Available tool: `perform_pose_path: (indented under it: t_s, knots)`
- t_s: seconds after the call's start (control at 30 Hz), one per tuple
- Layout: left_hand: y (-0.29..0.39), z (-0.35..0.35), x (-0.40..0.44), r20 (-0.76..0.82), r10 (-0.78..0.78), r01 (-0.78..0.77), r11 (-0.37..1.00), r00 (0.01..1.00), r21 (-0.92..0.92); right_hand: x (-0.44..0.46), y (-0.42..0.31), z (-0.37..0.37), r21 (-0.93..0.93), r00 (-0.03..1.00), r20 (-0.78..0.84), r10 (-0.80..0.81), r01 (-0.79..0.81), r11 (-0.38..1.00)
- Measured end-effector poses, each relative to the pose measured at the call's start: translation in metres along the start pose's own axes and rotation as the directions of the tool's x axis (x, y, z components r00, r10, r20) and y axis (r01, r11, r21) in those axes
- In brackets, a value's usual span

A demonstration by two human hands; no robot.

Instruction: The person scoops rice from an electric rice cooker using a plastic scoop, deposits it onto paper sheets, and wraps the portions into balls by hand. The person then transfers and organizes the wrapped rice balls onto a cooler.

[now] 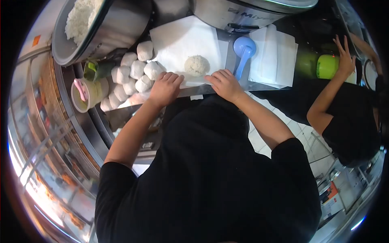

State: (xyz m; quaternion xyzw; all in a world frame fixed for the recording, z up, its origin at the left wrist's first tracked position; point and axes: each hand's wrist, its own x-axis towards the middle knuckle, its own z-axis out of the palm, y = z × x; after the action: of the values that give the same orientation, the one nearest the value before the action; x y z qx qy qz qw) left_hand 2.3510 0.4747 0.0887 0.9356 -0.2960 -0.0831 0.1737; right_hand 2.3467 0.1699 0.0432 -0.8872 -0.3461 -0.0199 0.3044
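A rounded mound of cooked rice point(197, 65) sits on a white paper sheet point(182, 38) on the counter in front of me. My left hand point(166, 87) has its fingers curled over the sheet's near left edge. At the near right edge, my right hand point(225, 84) pinches the paper, with its thumb partly hidden. Several white paper-wrapped bundles point(137, 69) are piled just left of my left hand. A blue scoop point(244, 46) lies right of the sheet, its handle pointing towards me. Beside it is a stack of white paper sheets point(273, 56).
An open pot point(58, 44) of white rice stands at the back left, and a large metal cooker point(214, 14) at the back. A tub point(97, 91) with a pink-handled utensil stands left. A co-worker point(350, 121) in black is at the right, near a green container point(326, 67).
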Motion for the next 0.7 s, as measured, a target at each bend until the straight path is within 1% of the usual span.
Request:
perform_pose_path:
  t_s: [0.07,0.1,0.13,0.2,0.23,0.27,0.3,0.33,0.37,0.4,0.47,0.53,0.57,0.63,0.67,0.7]
  knots:
    - [-0.001,0.004,-0.008,0.024,0.084,-0.085,0.993,0.996,0.078,0.002,0.004,-0.001,0.051,0.999,-0.026,-0.038,0.039,0.998]
    - [-0.002,0.004,-0.011,0.02,0.025,-0.025,0.999,0.999,0.038,-0.002,0.007,0.001,0.064,0.999,-0.015,-0.039,0.04,0.997]
    - [-0.004,0.005,-0.015,0.028,0.014,-0.015,0.999,1.0,0.041,-0.005,0.01,0.003,0.076,0.999,-0.013,-0.042,0.043,0.996]
    - [-0.01,0.006,-0.015,0.041,0.004,-0.002,0.999,0.999,-0.05,-0.011,0.013,0.002,-0.023,0.998,-0.005,-0.056,0.056,0.998]
    - [-0.011,0.006,-0.015,0.044,0.012,-0.01,0.999,0.999,-0.053,-0.015,0.012,0.001,-0.036,0.999,0.025,-0.026,0.027,0.999]
    - [-0.01,0.007,-0.017,0.001,0.033,-0.033,0.997,0.999,-0.069,-0.015,0.013,0.002,-0.042,0.999,0.027,-0.02,0.021,0.999]
    - [-0.009,0.008,-0.02,-0.04,0.049,-0.052,0.995,0.998,-0.088,-0.014,0.01,0.001,-0.032,0.999,0.012,-0.049,0.05,0.998]
    - [-0.008,0.008,-0.022,-0.04,0.047,-0.051,0.994,0.998,-0.096,-0.014,0.006,-0.001,-0.021,0.997,-0.001,-0.08,0.08,0.997]
    - [-0.01,0.008,-0.024,-0.045,0.077,-0.081,0.992,0.996,-0.099,-0.014,0.002,-0.003,-0.022,0.997,0.005,-0.079,0.079,0.997]
    - [-0.012,0.007,-0.026,-0.053,0.109,-0.114,0.989,0.993,-0.098,-0.014,0.0,-0.004,-0.06,0.996,0.014,-0.088,0.088,0.994]
    - [-0.015,0.011,-0.034,-0.059,0.101,-0.108,0.986,0.993,-0.13,-0.014,-0.001,-0.006,-0.111,0.995,0.018,-0.103,0.104,0.988]
    - [-0.02,0.017,-0.041,-0.063,0.108,-0.117,0.98,0.992,-0.161,-0.019,-0.002,-0.003,-0.004,0.992,0.029,-0.123,0.123,0.992]
    - [-0.021,0.021,-0.046,-0.05,0.104,-0.112,0.974,0.993,-0.196,-0.021,-0.004,-0.002,-0.014,0.993,0.025,-0.114,0.115,0.993]
    - [-0.02,0.022,-0.052,-0.033,0.099,-0.104,0.961,0.995,-0.256,-0.026,-0.012,0.001,0.071,0.997,0.024,-0.079,0.077,0.995]
    - [-0.022,0.026,-0.053,-0.026,0.109,-0.112,0.957,0.994,-0.269,-0.029,-0.016,0.005,0.069,0.998,0.028,-0.061,0.059,0.996]
    - [-0.021,0.029,-0.053,-0.069,0.038,-0.059,0.945,0.997,-0.321,-0.029,-0.02,0.01,0.101,1.0,-0.008,-0.013,0.014,0.995]
